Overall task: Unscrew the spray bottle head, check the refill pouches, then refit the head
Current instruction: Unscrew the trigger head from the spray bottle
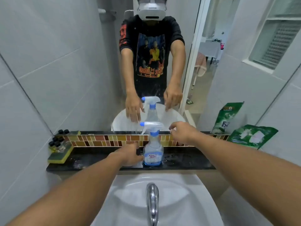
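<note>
A clear spray bottle (pixel 153 154) with a blue label and a white and blue trigger head (pixel 151 128) stands upright on the black ledge (pixel 187 160) in front of the mirror. My left hand (pixel 130 154) is low at the bottle's left side, fingers apart, close to its base; whether it touches the bottle is unclear. My right hand (pixel 182 132) hovers to the right of the trigger head, fingers loosely spread, holding nothing. A green refill pouch (pixel 252 136) leans at the ledge's right end.
A yellow-green sponge (pixel 60 154) with several small black-capped bottles on it sits at the ledge's left end. Below are the white sink (pixel 187 201) and a chrome tap (pixel 152 203). The mirror (pixel 81 79) behind reflects me, the bottle and the pouch.
</note>
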### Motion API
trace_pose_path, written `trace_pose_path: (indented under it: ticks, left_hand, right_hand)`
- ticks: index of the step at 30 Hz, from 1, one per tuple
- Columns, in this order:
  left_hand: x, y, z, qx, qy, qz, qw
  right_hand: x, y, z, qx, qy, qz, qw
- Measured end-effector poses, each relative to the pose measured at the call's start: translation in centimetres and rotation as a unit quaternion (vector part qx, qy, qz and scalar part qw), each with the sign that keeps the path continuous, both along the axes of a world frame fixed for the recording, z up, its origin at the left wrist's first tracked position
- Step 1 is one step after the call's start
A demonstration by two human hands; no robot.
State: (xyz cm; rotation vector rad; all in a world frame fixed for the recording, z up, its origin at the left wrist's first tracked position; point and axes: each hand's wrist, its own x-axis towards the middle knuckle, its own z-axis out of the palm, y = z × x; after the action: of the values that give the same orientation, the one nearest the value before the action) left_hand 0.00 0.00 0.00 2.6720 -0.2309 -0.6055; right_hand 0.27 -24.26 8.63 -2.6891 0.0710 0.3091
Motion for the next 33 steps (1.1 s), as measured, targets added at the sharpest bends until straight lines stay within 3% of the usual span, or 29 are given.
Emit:
trace_pose_path:
  ticks: [5,11,15,24,33]
  left_hand:
    - [-0.6,-3.6,-1.2,-0.126,-0.02,0.075,0.989]
    - [-0.9,-7.5,-2.2,-0.28,-0.069,0.2,0.936]
    - [-0.4,-8.3,-2.4,-0.299,-0.074,0.241,0.92]
    - [0.6,-7.8,-2.8,-0.4,0.006,0.24,0.885]
    - [0.9,-7.5,-2.9,-0.393,0.004,0.194,0.899]
  right_hand:
    - [1.0,2.2,1.8,0.164,0.017,-0.072,0.984]
    - [1.5,5.1,3.4,0.178,0.14,-0.129,0.966]
    - [1.8,6.5,3.8,0.149,0.167,-0.147,0.964]
    - [2.4,8.9,3.5,0.071,0.048,-0.106,0.991]
    - [1.0,7.4,2.7,0.046,-0.018,-0.047,0.998]
